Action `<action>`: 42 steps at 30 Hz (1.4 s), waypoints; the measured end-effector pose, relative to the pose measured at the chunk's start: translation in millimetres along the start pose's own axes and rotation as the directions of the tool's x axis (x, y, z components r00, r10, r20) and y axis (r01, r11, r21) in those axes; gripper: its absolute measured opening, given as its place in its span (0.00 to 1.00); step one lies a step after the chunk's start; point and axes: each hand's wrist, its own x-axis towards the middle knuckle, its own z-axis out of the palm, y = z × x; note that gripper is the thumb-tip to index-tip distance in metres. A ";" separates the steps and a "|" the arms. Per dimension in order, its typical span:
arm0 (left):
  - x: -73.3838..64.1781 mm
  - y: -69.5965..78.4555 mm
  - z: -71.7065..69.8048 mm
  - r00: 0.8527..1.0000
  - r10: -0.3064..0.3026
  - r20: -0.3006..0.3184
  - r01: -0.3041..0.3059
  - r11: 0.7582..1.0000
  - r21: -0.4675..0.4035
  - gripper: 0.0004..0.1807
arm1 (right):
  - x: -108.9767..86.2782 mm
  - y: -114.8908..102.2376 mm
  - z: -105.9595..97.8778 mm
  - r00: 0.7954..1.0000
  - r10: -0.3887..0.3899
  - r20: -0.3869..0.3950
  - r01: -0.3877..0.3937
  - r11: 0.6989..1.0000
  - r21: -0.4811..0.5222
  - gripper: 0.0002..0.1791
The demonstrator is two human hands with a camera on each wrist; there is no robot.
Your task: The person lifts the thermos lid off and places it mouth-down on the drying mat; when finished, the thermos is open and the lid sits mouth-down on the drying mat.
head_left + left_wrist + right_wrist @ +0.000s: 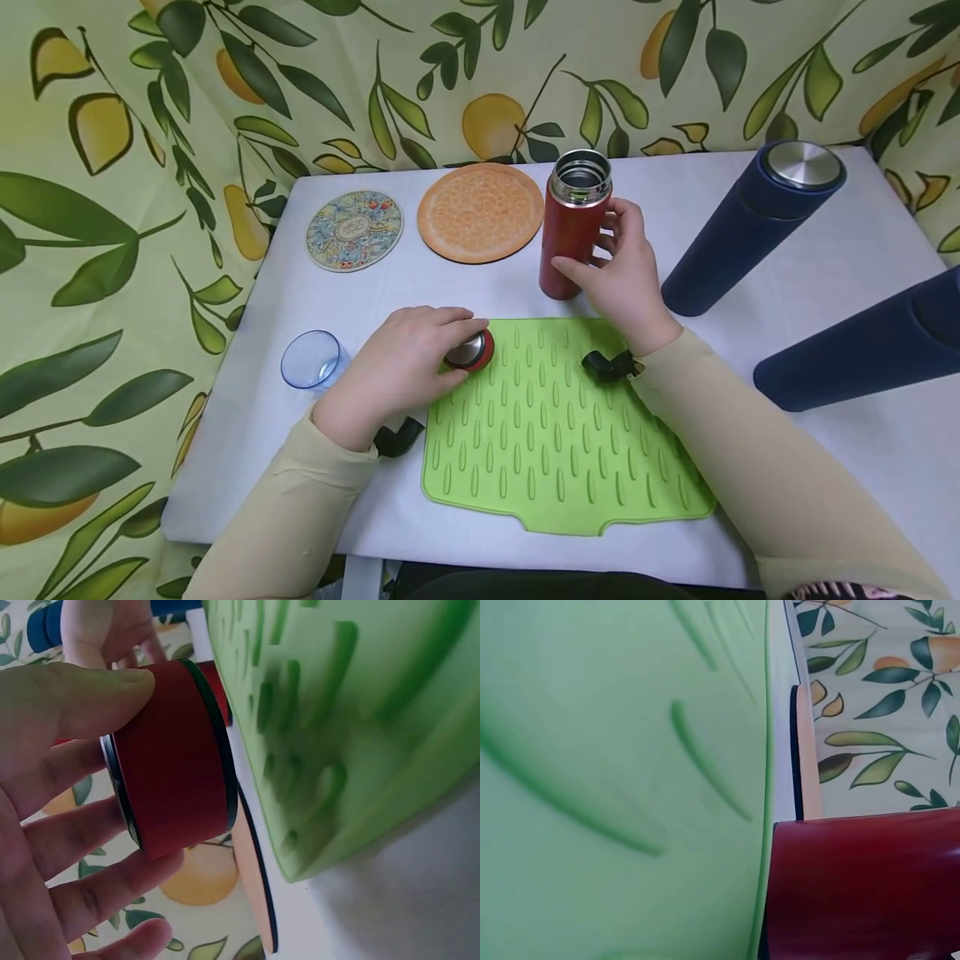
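Over the green mat's (555,425) far left corner: your left hand (401,358) holds the red cap (472,350) between thumb and fingers.
Beyond the mat's far edge: your right hand (622,258) curls around the red bottle (566,246), upright and open-mouthed on the white table (247,450).
Left side: a drinking glass (311,358) stands close by your left wrist.
Right side: one blue bottle (738,229) stands near your right hand, another (870,342) farther right.
Far side: the orange disc (480,212) sits just left of the red bottle; white tabletop runs between disc and mat.
Near side: the mat's tab leaves you a narrow strip before the table's front edge.
Head view: only this shows you the bottle's open mouth and the cap's steel top.
Left wrist view: shows you the cap's red side and your thumb across it.
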 end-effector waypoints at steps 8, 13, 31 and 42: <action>2.0 -5.0 5.5 0.997 -0.034 0.065 0.033 0.999 0.014 0.32 | -1.1 -3.3 2.0 1.000 0.017 0.002 -0.017 1.000 -0.022 0.50; 3.6 -7.4 8.1 0.991 -0.079 0.103 0.078 0.997 0.017 0.37 | -1.8 -4.0 4.6 1.000 0.020 -0.010 -0.021 0.999 -0.037 0.50; 1.7 -3.2 7.6 0.986 -0.114 0.123 0.118 0.992 -0.032 0.39 | -44.3 -6.5 -28.0 0.999 -0.028 -0.035 0.024 0.994 -0.103 0.49; -3.4 7.1 -3.3 0.963 0.137 -0.232 -0.137 0.990 0.015 0.18 | -70.3 13.0 -61.0 0.780 -0.371 -0.504 0.359 0.925 -0.125 0.11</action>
